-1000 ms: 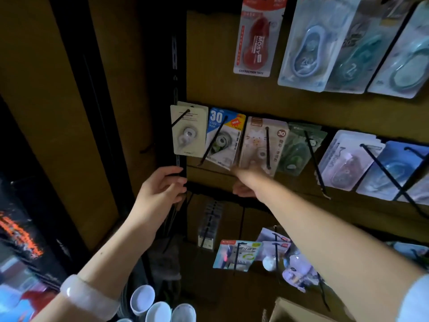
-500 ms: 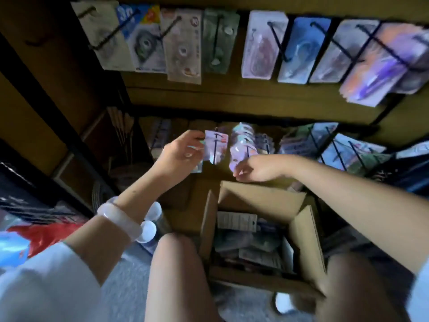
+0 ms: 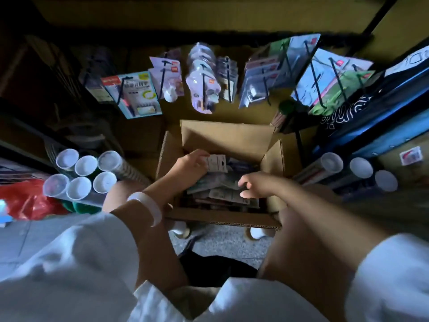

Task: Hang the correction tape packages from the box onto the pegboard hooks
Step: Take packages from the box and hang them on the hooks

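Left hand (image 3: 190, 165): inside the box (image 3: 222, 135), pinching a package (image 3: 217, 163).
Package: pale card with a hang hole, top edge pointing right, long axis across.
Right hand (image 3: 251, 184): fingers spread loosely over the loose packages (image 3: 218, 194), holding nothing.

Six white-capped tubes (image 3: 80, 174) stand clustered at the left, just beside a red plastic bag (image 3: 27, 201). Three more capped tubes (image 3: 359, 169) lie at the right, near blue shelving (image 3: 383, 126). A black cloth with white lettering (image 3: 343, 112) hangs above them.
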Available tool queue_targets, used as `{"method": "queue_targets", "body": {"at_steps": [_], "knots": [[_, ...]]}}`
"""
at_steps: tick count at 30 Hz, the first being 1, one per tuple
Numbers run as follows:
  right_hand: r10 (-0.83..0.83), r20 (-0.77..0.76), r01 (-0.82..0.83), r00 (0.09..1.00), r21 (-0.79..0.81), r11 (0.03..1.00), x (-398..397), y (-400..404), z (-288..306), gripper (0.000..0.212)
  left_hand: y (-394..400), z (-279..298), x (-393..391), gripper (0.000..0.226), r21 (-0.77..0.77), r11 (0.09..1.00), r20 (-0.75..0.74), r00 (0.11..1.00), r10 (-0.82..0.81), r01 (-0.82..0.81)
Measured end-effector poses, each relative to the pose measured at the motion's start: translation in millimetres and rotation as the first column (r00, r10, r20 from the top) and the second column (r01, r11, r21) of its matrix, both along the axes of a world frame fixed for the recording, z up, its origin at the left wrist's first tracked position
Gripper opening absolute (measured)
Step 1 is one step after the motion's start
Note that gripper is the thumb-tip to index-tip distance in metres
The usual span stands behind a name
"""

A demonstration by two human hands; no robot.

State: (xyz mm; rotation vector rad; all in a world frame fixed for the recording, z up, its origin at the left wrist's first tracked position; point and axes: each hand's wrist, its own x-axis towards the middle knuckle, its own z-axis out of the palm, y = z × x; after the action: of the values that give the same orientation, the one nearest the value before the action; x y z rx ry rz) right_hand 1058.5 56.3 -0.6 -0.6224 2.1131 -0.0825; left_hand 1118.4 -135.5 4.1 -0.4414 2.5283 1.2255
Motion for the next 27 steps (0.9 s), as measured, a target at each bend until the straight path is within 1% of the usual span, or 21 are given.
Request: {"method": "queue_targets", "body": {"at_steps": [2, 4, 7, 8, 10, 12, 16, 19, 21, 24, 25, 27], "knots": [[0.023, 0.010, -0.023, 1.000, 0.009, 1.000, 0, 0, -18, 0.048, 6, -19, 4, 0.038, -0.005, 0.998, 0.070, 0.996, -0.056, 0.057], [0.050, 0.025, -0.051, 0.998, 0.016, 0.999, 0, -3, -33, 0.048, 9, -38, 3, 0.039, -0.052, 0.989, 0.130, 0.983, -0.132, 0.140], [0.092, 0.020, -0.092, 0.996, 0.040, 0.995, -3, -6, -48, 0.051, 14, -58, 0, 0.046, -0.101, 0.949, 0.207, 0.940, -0.273, 0.298], [0.105, 0.009, -0.106, 0.994, 0.045, 0.993, -5, -6, -52, 0.051, 16, -64, -1, 0.051, -0.087, 0.925, 0.223, 0.912, -0.343, 0.370], [0.112, 0.006, -0.112, 0.994, 0.023, 0.993, -8, -5, -59, 0.050, 21, -77, 0, 0.062, -0.050, 0.853, 0.269, 0.829, -0.490, 0.520], [0.102, 0.029, -0.101, 0.994, -0.009, 0.995, -13, -1, -62, 0.047, 26, -93, 0, 0.065, -0.089, 0.773, 0.333, 0.750, -0.572, 0.629], [0.063, 0.026, -0.061, 0.998, -0.069, 0.996, -22, 8, -66, 0.042, 36, -120, -8, 0.063, -0.251, 0.655, 0.401, 0.693, -0.599, 0.712], [-0.070, -0.004, 0.068, 0.998, -0.148, 0.987, -26, 15, -66, 0.036, 46, -129, -13, 0.060, -0.280, 0.602, 0.456, 0.655, -0.602, 0.748], [-0.187, -0.034, 0.175, 0.982, -0.223, 0.959, -29, 20, -65, 0.032, 52, -134, -15, 0.055, -0.318, 0.583, 0.473, 0.658, -0.586, 0.748], [-0.291, -0.056, 0.262, 0.955, -0.300, 0.917, -32, 25, -62, 0.031, 58, -147, -17, 0.058, -0.347, 0.579, 0.505, 0.667, -0.547, 0.738], [-0.310, -0.055, 0.279, 0.949, -0.311, 0.908, -33, 27, -60, 0.032, 58, -153, -17, 0.061, -0.324, 0.593, 0.517, 0.663, -0.541, 0.737], [-0.336, -0.041, 0.304, 0.941, -0.332, 0.893, -32, 29, -60, 0.031, 54, -163, -17, 0.071, -0.236, 0.654, 0.526, 0.660, -0.536, 0.719]]}}
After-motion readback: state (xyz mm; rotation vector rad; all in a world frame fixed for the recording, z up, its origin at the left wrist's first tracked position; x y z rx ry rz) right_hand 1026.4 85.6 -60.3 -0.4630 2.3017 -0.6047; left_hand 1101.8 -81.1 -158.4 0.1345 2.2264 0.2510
